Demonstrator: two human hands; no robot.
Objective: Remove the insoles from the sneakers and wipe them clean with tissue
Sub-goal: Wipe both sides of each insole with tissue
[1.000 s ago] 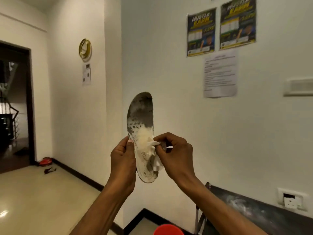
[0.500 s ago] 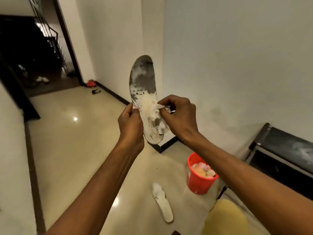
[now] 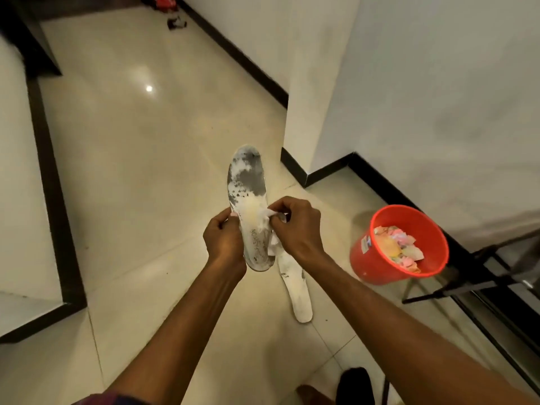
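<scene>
Floor (image 3: 140,171) of pale glossy tile fills most of the view, edged by dark skirting below a white wall (image 3: 423,97). A black metal frame (image 3: 467,285) stands along the floor's right edge. Just left of it sits a red bucket (image 3: 377,267), close to the skirting and part full of crumpled paper scraps (image 3: 397,244).

One insole (image 3: 247,182) is held up in the air over the middle of the floor, toe end pointing away. Its far half is stained dark grey and its near half is whitish, with the word FASHION printed on it. A second insole (image 3: 296,293) lies flat on the tile just below and behind the held one, left of the bucket and apart from it.

The left hand (image 3: 223,241) grips the held insole by its left edge, fingers curled round it. The right hand (image 3: 298,226) is curled too, pinching a white tissue (image 3: 267,214) and pressing it against the middle of the insole's face.
</scene>
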